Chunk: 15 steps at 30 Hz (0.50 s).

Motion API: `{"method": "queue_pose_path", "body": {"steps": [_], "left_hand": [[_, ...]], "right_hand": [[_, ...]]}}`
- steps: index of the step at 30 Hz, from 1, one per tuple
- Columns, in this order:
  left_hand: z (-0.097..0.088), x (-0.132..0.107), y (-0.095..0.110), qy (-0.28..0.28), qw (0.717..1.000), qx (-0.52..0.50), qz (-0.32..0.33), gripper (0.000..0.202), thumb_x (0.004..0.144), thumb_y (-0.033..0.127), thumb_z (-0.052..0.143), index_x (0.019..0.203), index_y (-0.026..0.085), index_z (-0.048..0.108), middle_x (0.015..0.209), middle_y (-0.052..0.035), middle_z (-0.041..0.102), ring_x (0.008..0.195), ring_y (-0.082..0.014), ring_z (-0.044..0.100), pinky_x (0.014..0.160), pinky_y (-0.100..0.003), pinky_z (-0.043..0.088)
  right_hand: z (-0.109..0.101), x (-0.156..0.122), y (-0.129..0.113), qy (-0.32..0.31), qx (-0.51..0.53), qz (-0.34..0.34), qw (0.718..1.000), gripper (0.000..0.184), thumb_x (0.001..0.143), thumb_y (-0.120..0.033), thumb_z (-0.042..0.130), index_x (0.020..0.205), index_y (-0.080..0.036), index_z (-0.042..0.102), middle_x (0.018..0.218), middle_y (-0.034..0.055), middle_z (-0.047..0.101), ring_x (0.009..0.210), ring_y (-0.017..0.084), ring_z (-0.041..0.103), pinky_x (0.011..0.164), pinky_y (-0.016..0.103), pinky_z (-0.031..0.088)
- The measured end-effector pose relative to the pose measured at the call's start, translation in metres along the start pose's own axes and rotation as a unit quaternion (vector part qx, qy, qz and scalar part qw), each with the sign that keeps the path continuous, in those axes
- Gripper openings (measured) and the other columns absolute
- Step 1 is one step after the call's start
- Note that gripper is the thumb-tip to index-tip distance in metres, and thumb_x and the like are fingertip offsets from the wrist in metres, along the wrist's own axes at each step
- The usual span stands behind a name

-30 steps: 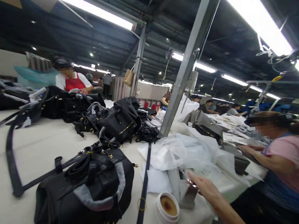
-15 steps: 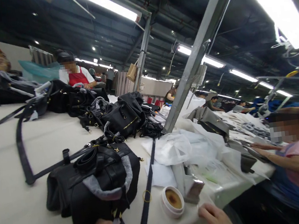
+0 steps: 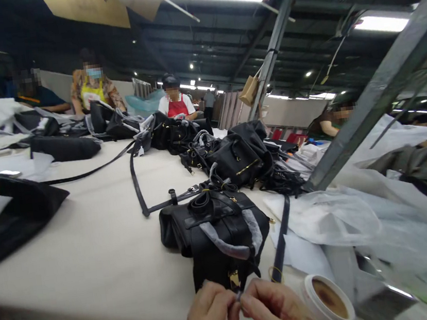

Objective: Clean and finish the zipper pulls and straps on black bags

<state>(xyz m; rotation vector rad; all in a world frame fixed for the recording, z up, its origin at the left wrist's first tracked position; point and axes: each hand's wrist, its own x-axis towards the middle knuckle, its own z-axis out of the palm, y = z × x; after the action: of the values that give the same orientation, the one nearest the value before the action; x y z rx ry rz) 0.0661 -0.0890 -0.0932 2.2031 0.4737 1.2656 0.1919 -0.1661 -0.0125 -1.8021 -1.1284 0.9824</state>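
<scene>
Head cam, looking low across the table point(image 3: 90, 237): both hands are together at the bottom edge. The left hand point(image 3: 211, 318) and right hand point(image 3: 278, 310) have their fingertips pinched onto a small piece point(image 3: 238, 296), too tiny to tell what it is. It's right at the front of the black bag point(image 3: 214, 232), by the gold clasp point(image 3: 234, 279). An open jar point(image 3: 328, 304) sits just beside the right hand, and a strap point(image 3: 280, 240) lies between the bag and some white plastic bags point(image 3: 329, 216).
</scene>
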Motion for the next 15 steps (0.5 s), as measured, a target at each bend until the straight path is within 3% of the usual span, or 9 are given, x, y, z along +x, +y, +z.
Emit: {"method": "queue_pose_path", "body": {"steps": [5,15], "left_hand": [[-0.002,-0.005,-0.004,-0.006,0.998,0.036,0.043,0.014,0.091,0.013,0.053,0.100,0.017,0.064,0.075,-0.0048,0.062,0.069,-0.0160,0.061,0.064,-0.024,0.052],[-0.007,-0.002,0.000,-0.001,0.997,0.050,0.054,0.015,0.093,0.013,0.049,0.093,0.017,0.064,0.073,-0.0049,0.060,0.067,-0.0159,0.060,0.062,-0.024,0.052]], "right_hand": [[0.000,0.008,0.011,0.026,-0.061,-0.006,0.998,0.038,0.084,-0.048,0.051,0.059,-0.021,0.046,0.060,-0.0043,0.039,0.061,0.014,0.041,0.057,0.026,0.031],[0.001,0.008,0.001,0.000,-0.008,0.013,1.000,0.035,0.081,-0.044,0.054,0.056,-0.021,0.049,0.055,-0.0050,0.040,0.057,0.013,0.038,0.055,0.025,0.031]]}}
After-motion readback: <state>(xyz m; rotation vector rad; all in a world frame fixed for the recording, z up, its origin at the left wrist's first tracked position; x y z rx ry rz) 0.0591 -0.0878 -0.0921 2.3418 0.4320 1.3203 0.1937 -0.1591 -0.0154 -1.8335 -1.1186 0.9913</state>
